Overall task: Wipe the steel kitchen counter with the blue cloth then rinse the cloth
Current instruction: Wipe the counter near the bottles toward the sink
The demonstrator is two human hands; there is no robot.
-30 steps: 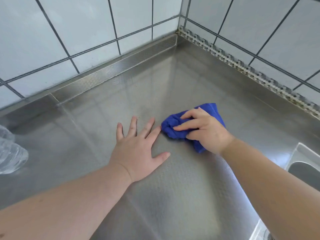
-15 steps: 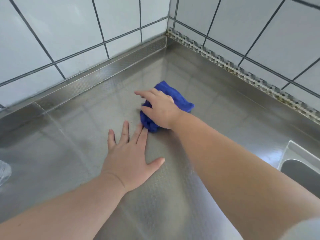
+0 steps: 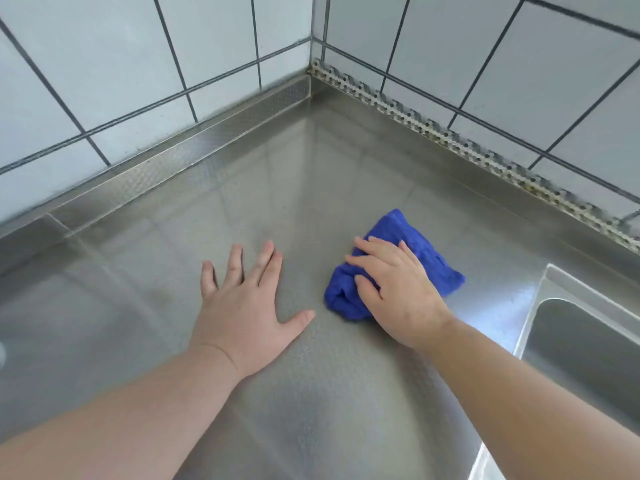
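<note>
I see my right hand (image 3: 398, 292) gripping the bunched blue cloth (image 3: 420, 251) beside the sink (image 3: 540, 303), left hand (image 3: 242, 306) flat, fingers spread, on the counter (image 3: 311, 181).

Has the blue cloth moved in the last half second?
Yes. The blue cloth, under the right hand, has slid back from the tiled wall corner and rightward toward the sink, away from the flat left hand.

steel counter (image 3: 311, 202) bears blue cloth (image 3: 408, 237), left hand (image 3: 242, 317).
</note>
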